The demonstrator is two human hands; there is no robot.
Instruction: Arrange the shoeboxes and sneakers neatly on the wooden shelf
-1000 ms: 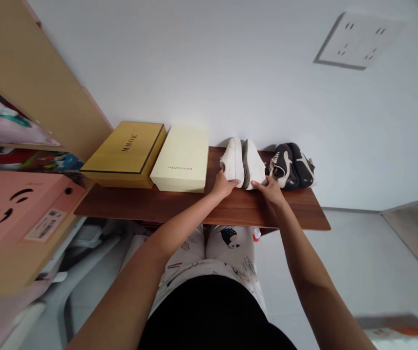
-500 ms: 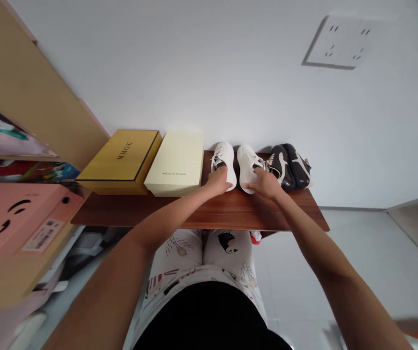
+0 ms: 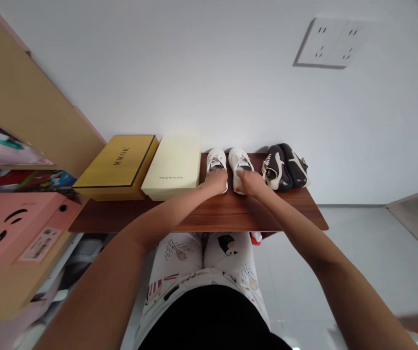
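Two white lace-up sneakers stand side by side on a brown wooden board, toes toward the wall. My left hand (image 3: 216, 180) is closed on the heel of the left white sneaker (image 3: 216, 158). The heel of the right white sneaker (image 3: 238, 158) is gripped by my right hand (image 3: 250, 183). Both hands hide the rear parts of the shoes. To their right, a pair of dark brown sneakers (image 3: 279, 165) with cream stripes leans together. A cream shoe box (image 3: 175, 163) marked MEIZHIYUAN lies just left of the white pair.
A yellow MMOK box (image 3: 117, 163) sits at the left end of the wooden board (image 3: 230, 216). Further left are a shelf unit (image 3: 37, 92) and a pink box (image 3: 11, 223). The wall with its socket panel (image 3: 331, 43) rises behind the board.
The two white sneakers are closer together and straighter, the right one having moved left and turned toward the wall. My hands moved with them. The view shifted slightly.
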